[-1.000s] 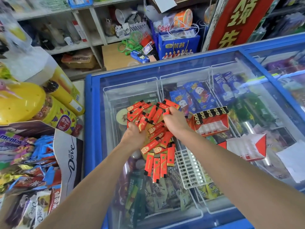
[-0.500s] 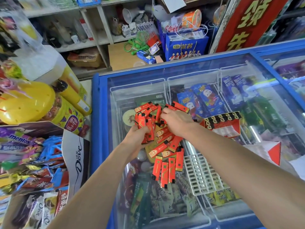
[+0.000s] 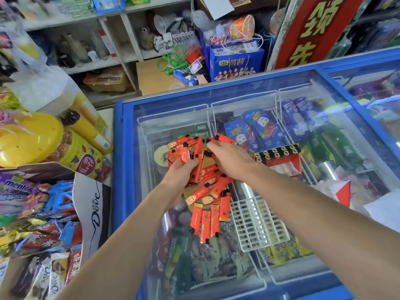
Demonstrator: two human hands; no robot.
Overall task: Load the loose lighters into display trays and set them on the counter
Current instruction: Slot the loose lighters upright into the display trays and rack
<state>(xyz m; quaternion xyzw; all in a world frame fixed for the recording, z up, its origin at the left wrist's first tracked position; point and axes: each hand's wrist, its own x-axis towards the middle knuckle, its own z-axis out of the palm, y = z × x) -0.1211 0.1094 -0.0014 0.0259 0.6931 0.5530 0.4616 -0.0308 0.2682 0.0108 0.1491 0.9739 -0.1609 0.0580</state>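
A heap of loose red lighters [image 3: 206, 191] lies on the glass lid of the freezer [image 3: 324, 98]. My left hand [image 3: 180, 173] grips a few upright lighters [image 3: 184, 154] at the heap's left side. Over the top of the heap my right hand [image 3: 229, 159] reaches with its fingers on the lighters; whether it holds one is hidden. A red display tray filled with black-capped lighters [image 3: 278, 155] stands just right of my right hand. A white empty grid tray [image 3: 257, 221] lies flat below the heap. A second red-and-white tray [image 3: 339, 189] sits farther right.
Candy boxes, among them a Dove carton [image 3: 93, 204] and a yellow jar [image 3: 26, 137], crowd the counter to the left. Shelves and a blue box [image 3: 236, 61] stand behind the freezer. A white paper [image 3: 383, 211] lies at the right edge.
My left hand has gathered a few lighters and lifted them upright. My right hand has slid a little across the top of the heap. The view has shifted slightly.
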